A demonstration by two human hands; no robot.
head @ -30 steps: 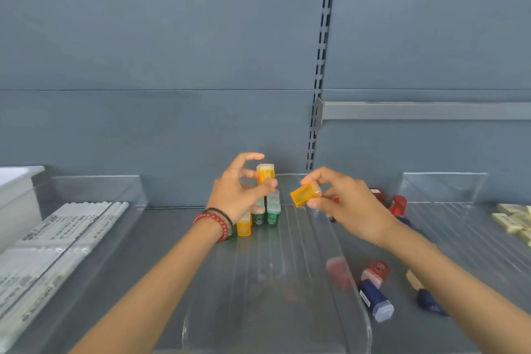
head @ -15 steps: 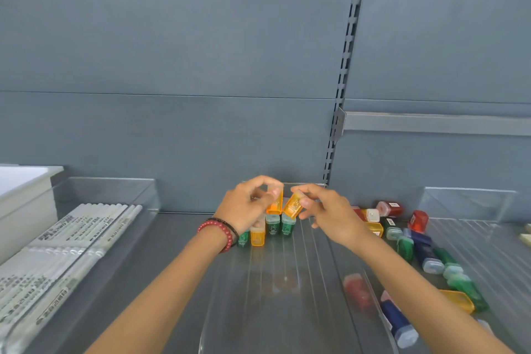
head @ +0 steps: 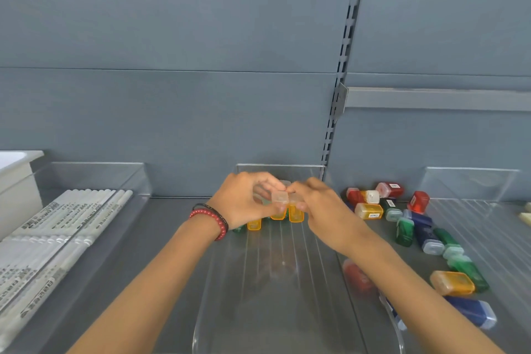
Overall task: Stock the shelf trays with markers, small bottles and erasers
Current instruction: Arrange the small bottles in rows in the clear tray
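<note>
Grey shelf [head: 172, 224], clear tray [head: 287, 296]: at twelve o'clock, left hand [head: 241, 201] and right hand [head: 319, 207] pinch orange bottles [head: 296, 214]; a nudge may topple the row [head: 254, 224].

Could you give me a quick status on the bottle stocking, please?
Left hand pinches an orange bottle, right hand its neighbour. Both upright, back of middle tray. Loose bottles right of it; nothing blocking.
</note>
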